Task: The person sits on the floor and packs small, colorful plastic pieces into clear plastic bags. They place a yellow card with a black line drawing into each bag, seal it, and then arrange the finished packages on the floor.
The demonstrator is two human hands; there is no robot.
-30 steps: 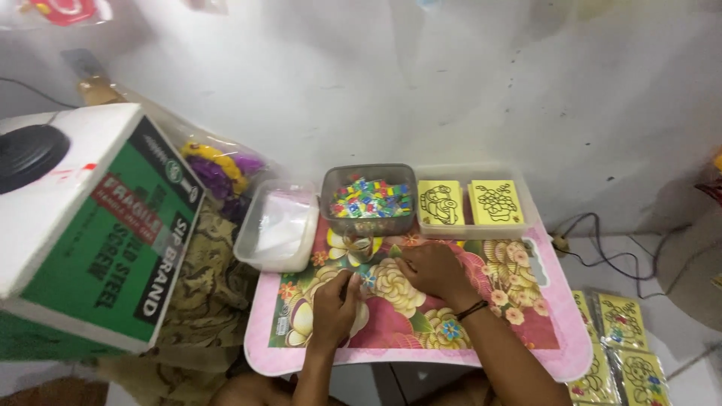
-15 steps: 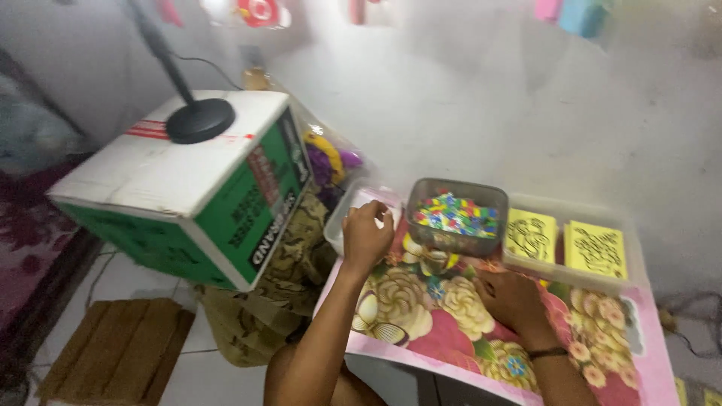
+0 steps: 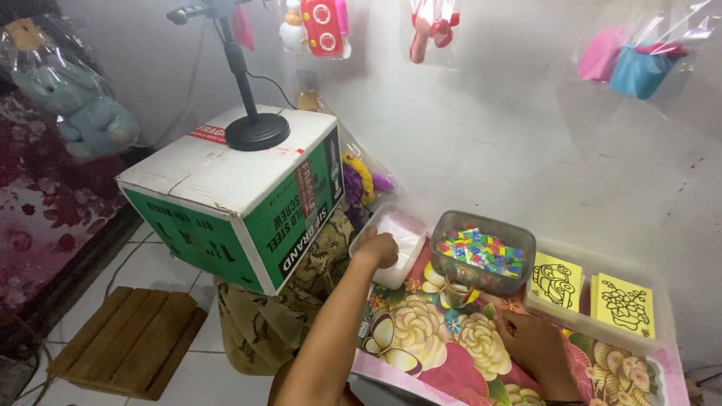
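At the counter's left edge, my left hand (image 3: 378, 250) closes loosely inside the white tub (image 3: 392, 244); I pinch lightly there while my right hand (image 3: 532, 343) lies flat, holding nothing.

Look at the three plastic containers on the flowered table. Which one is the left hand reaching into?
The white tub at the table's left end: the left hand is in it. The grey tub holds coloured pieces; the clear tray holds yellow cards.

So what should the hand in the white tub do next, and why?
Probably close the fingers on something inside and lift out. The left hand is curled over the white tub, knuckles up, so its contents are hidden. The right hand rests flat on the flowered mat, near the tub of coloured beads.
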